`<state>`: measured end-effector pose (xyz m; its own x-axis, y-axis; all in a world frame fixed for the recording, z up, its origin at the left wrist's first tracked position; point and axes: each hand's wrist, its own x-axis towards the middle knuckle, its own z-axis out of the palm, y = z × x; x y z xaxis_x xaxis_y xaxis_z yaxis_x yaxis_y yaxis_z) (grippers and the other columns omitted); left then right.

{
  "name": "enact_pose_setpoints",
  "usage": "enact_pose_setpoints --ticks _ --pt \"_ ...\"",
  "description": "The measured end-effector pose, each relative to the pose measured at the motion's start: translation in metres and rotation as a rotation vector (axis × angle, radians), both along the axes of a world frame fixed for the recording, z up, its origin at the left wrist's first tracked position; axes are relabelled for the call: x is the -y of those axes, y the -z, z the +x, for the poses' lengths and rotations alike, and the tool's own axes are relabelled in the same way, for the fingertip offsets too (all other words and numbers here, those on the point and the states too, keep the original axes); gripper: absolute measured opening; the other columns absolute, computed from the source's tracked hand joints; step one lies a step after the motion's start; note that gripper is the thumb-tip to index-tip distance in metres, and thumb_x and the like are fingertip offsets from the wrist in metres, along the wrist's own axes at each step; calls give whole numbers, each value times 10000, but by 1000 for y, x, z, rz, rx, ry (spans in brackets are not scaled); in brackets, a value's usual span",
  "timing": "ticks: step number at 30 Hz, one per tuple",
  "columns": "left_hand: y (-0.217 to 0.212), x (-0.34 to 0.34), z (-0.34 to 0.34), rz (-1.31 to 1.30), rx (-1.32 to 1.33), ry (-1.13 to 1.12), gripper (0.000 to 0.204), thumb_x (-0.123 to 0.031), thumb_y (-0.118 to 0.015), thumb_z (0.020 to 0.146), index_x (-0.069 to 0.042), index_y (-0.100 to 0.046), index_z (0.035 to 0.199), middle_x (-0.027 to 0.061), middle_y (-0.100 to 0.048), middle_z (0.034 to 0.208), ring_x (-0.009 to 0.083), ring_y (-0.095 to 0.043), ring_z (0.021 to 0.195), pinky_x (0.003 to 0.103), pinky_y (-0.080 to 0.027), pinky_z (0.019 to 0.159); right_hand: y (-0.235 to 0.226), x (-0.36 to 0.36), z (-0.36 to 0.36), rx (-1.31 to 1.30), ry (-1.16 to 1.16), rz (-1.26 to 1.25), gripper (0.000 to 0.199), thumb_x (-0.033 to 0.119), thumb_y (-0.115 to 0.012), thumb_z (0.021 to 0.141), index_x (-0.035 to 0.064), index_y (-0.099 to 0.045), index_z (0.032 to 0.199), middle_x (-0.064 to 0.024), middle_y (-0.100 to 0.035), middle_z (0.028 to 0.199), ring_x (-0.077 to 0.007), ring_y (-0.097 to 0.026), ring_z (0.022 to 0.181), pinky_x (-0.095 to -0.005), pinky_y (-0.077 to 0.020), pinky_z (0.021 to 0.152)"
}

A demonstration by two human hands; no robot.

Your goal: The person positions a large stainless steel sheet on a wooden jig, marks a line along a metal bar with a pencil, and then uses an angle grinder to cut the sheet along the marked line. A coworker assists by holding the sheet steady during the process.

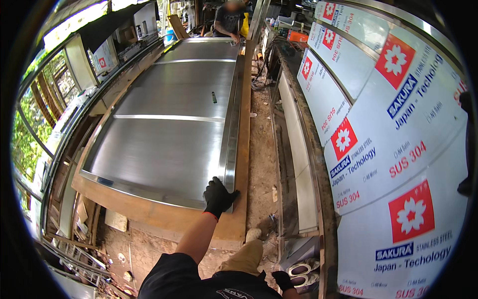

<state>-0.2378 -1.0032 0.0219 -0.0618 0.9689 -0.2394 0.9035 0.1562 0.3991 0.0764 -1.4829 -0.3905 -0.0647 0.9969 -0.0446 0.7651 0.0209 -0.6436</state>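
My left hand (218, 196), gloved, fingers spread, presses flat on the near right corner of the long steel sheet (169, 119), which already lies on the wooden worktop (164, 217). My right hand (283, 280) hangs curled by my hip, holding nothing I can see. I judge only squaring the sheet's edge remains.

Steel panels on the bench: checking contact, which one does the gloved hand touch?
The nearest panel: the left hand rests on its right front corner; the others lie beyond a seam.

Dirt floor (259, 149); film-covered steel sheets (388, 149) stacked right; windows (45, 99) left, daylight, greenery outside.
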Motion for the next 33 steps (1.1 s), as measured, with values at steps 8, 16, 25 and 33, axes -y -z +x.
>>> enact_pose_setpoints --ticks 8,16,25,33 --pt "15 -25 17 -60 -2 -245 790 -465 -859 735 10 -477 1237 219 -605 1174 399 -636 1122 494 -586 906 -130 -244 40 32 -404 -169 343 356 -592 1024 80 -744 1157 -162 -741 1192 -350 -691 1116 -439 -546 972" --pt "19 -42 19 121 -105 -262 821 -515 -783 766 35 -479 1293 238 -606 1156 428 -612 1052 561 -509 880 -215 -446 95 115 -381 -217 261 245 -652 912 97 -768 1091 -177 -747 1106 -369 -700 1063 -460 -551 925" --pt "18 -48 39 18 -105 -329 908 -551 -774 782 41 -443 1385 208 -556 1240 386 -548 1164 541 -448 986 -233 -672 53 296 -652 -276 363 372 -500 1046 94 -732 1037 -142 -722 1147 -340 -682 1085 -497 -556 886" --pt "13 -103 60 112 -78 -483 832 -599 -815 729 -32 -515 1260 175 -545 1190 382 -513 1126 556 -420 949 -390 -894 -58 338 -758 278 410 336 -768 815 73 -728 1127 -224 -692 1138 -428 -656 1077 -509 -542 914"
